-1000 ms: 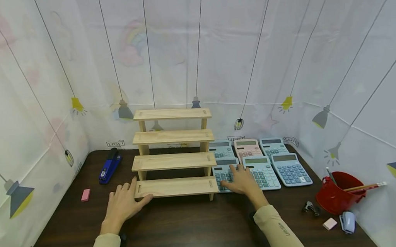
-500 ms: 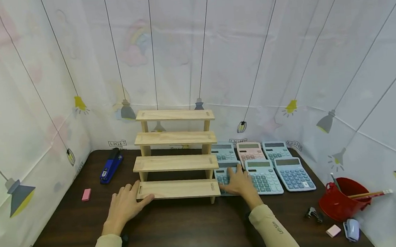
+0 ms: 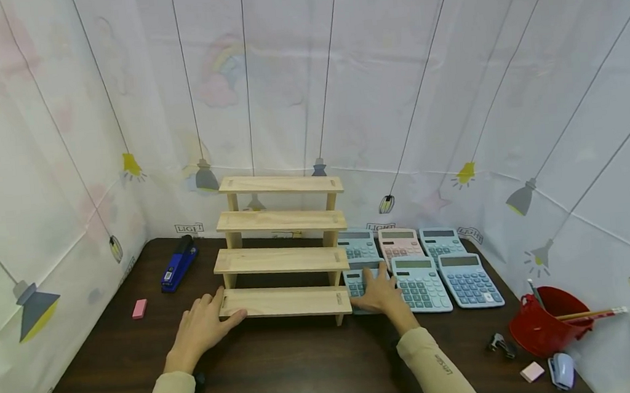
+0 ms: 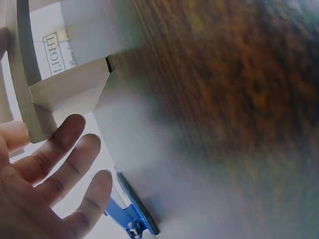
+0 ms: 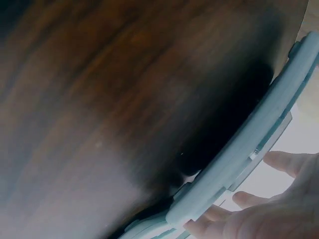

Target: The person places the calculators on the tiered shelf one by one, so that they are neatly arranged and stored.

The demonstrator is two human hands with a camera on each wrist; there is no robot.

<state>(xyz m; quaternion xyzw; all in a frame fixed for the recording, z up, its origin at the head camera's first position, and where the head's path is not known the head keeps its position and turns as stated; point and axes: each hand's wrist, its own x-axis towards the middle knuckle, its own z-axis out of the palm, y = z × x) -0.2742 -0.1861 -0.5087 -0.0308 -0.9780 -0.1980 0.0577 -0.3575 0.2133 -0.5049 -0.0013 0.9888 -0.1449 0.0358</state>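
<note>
A wooden four-step display stand [image 3: 284,301] stands in the middle of the head view. At the left end of its lowest plank is my left hand [image 3: 199,332]. Its thumb lies along the plank's front edge, and the left wrist view shows the other fingers extended beside the plank's end [image 4: 42,127]. My right hand [image 3: 380,293] lies over a blue calculator [image 3: 354,284] just right of the stand, thumb tip close to the lowest plank's right end. In the right wrist view its fingertips [image 5: 244,199] reach the upper face of the calculator [image 5: 249,134].
More calculators, blue ones [image 3: 422,284] and a pink one [image 3: 400,243], lie in two rows on the right. A blue stapler [image 3: 178,266] and pink eraser [image 3: 139,308] lie left. A red bucket [image 3: 547,326] with pencils, a black clip [image 3: 501,345] and a small stapler [image 3: 562,371] are front right.
My right hand has shifted slightly left, bringing its thumb closer to the stand's end. The left hand keeps its place. The head view has shifted a little.
</note>
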